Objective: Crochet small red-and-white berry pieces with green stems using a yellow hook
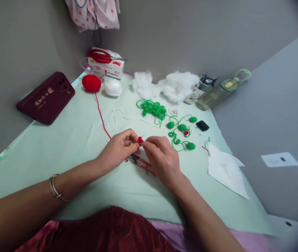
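A small red crocheted piece is pinched between the thumb and fingers of my left hand. A bit of yellow shows at those fingertips, too small to name. My right hand is closed in a pinch against the right side of the red piece; whatever its fingertips grip is hidden. A thin pale tip sticks up just above the piece. Below the hands lies a pair of orange-handled thread snips, partly covered by my right hand. Red yarn runs from the red ball down to my left hand.
A white yarn ball, white stuffing, tangled green yarn and several green crocheted pieces lie beyond my hands. A maroon phone leans at left. At right are a bottle and white paper.
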`<state>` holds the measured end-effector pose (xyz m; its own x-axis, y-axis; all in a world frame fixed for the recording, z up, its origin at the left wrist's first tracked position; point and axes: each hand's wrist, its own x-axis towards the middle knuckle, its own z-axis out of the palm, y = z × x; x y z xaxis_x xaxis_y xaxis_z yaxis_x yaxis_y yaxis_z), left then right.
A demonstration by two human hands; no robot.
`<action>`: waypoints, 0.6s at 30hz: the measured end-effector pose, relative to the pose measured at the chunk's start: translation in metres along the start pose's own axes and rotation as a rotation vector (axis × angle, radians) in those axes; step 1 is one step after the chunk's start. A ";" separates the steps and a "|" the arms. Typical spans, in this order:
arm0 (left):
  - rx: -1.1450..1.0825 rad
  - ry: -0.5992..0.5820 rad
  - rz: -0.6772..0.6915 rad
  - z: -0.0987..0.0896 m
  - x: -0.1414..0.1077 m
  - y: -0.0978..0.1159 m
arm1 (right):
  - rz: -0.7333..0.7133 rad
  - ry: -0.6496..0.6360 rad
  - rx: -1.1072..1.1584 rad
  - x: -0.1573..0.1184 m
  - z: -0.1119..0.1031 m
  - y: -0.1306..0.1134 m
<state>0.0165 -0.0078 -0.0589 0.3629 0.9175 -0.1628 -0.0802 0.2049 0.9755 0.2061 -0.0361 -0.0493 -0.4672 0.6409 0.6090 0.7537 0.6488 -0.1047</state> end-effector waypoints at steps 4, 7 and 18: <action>0.034 -0.043 0.037 0.002 0.000 -0.002 | -0.101 -0.111 0.054 0.003 -0.005 -0.002; 0.085 -0.041 0.055 0.001 -0.001 -0.003 | -0.024 -0.184 0.119 0.004 -0.005 -0.003; 0.150 -0.032 0.176 0.000 -0.006 -0.007 | 0.565 -0.084 0.593 0.005 -0.001 -0.001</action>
<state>0.0150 -0.0151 -0.0650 0.3846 0.9230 0.0139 -0.0064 -0.0124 0.9999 0.2028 -0.0337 -0.0454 -0.1410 0.9490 0.2821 0.5274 0.3131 -0.7898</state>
